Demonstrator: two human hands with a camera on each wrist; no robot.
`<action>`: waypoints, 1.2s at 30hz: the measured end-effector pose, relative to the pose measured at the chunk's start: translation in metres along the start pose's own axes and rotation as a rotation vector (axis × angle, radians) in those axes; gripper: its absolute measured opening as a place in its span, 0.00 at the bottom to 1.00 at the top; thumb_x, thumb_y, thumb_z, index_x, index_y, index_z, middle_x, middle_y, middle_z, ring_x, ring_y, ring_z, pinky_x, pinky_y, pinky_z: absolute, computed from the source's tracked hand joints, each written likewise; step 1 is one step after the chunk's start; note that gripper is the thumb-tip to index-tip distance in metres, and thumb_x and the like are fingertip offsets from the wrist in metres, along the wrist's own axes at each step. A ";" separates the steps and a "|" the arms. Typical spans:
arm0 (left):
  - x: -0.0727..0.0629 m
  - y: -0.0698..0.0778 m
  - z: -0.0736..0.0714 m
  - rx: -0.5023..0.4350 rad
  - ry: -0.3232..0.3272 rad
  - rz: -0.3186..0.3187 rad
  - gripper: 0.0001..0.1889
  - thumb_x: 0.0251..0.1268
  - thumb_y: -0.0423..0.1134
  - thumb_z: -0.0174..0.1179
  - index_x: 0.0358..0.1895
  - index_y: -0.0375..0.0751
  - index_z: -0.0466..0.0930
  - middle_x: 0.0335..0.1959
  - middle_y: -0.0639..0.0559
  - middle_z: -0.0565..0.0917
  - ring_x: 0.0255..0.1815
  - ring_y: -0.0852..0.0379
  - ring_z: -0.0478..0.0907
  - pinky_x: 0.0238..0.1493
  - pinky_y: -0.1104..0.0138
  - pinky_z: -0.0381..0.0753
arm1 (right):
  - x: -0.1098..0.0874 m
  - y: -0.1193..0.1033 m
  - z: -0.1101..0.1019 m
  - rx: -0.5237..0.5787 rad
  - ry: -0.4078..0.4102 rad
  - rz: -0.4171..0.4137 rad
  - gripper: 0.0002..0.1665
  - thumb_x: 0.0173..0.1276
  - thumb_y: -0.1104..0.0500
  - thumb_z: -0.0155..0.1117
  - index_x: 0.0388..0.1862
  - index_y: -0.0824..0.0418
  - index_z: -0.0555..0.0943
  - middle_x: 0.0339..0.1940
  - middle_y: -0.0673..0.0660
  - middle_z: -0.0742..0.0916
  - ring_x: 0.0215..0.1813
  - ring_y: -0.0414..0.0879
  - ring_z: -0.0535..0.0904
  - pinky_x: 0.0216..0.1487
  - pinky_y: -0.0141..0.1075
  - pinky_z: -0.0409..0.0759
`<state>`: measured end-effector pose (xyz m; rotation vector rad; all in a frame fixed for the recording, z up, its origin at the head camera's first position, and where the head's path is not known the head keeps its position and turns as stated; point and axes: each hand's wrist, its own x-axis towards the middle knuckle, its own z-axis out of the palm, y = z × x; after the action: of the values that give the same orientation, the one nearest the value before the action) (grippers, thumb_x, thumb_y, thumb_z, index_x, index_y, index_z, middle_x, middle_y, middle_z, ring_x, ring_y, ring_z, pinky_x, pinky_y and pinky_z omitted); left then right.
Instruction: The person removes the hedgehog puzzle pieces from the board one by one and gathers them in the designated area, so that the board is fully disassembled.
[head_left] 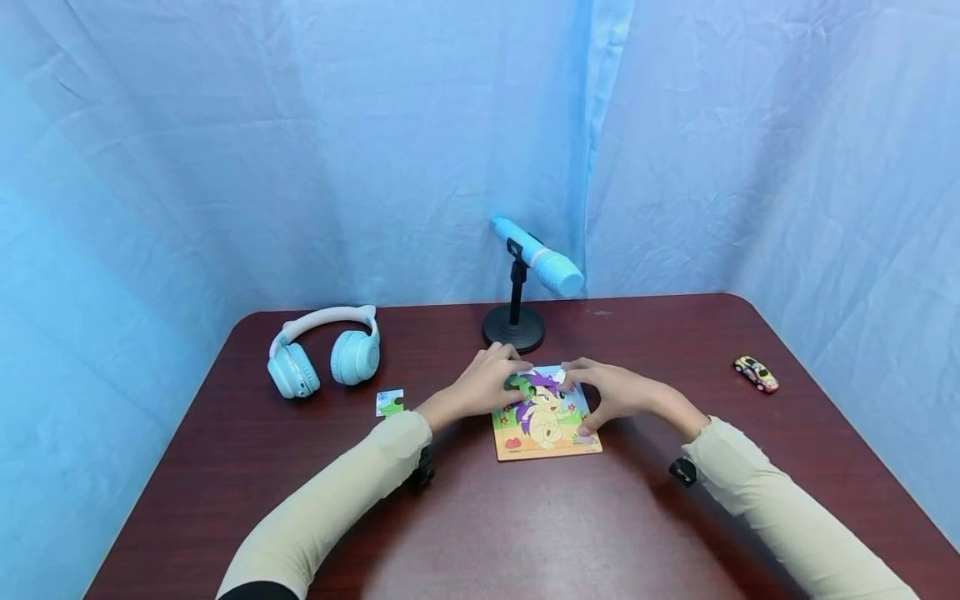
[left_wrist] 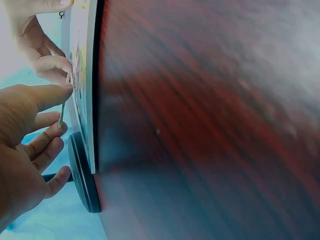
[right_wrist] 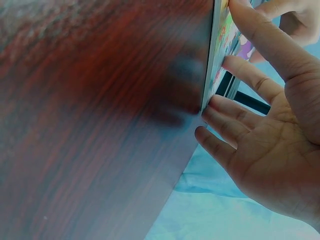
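Observation:
A square jigsaw puzzle [head_left: 543, 429] with a purple-haired cartoon hedgehog lies flat on the table. My left hand [head_left: 487, 383] is over its left side and pinches a thin puzzle piece [left_wrist: 62, 112] between thumb and fingers. In the left wrist view that piece appears edge-on, tilted just above the board. At the board's right side, my right hand [head_left: 617, 392] rests its spread thumb and fingers on the surface and edge. To the left, a loose blue-and-green puzzle piece [head_left: 388, 402] lies on the table, partly behind my left forearm.
Behind the puzzle stands a blue microphone [head_left: 551, 268] on a black round-based stand [head_left: 513, 329]. Light-blue headphones [head_left: 355, 357] lie at the back left, and a small toy car [head_left: 756, 374] sits at the right. Blue curtains [head_left: 420, 150] enclose the table [head_left: 570, 533].

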<state>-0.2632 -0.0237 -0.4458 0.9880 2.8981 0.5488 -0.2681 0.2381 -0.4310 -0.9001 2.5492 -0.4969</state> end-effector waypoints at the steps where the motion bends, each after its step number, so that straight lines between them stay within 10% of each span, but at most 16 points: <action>1: -0.002 -0.002 -0.001 -0.010 0.003 0.000 0.23 0.69 0.46 0.67 0.65 0.47 0.82 0.55 0.49 0.79 0.55 0.54 0.71 0.57 0.58 0.70 | 0.000 0.000 0.000 -0.001 0.000 -0.001 0.36 0.53 0.45 0.83 0.59 0.54 0.81 0.76 0.68 0.69 0.73 0.66 0.69 0.67 0.62 0.72; 36: -0.112 -0.082 -0.038 -0.116 0.062 -0.068 0.24 0.64 0.38 0.71 0.63 0.38 0.82 0.51 0.47 0.81 0.52 0.51 0.74 0.50 0.58 0.75 | -0.001 -0.002 0.000 -0.003 0.008 0.018 0.38 0.52 0.46 0.83 0.60 0.55 0.80 0.77 0.68 0.68 0.73 0.66 0.68 0.68 0.62 0.72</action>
<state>-0.2273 -0.1626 -0.4466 0.8691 2.9018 0.7464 -0.2666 0.2370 -0.4301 -0.8773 2.5635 -0.4920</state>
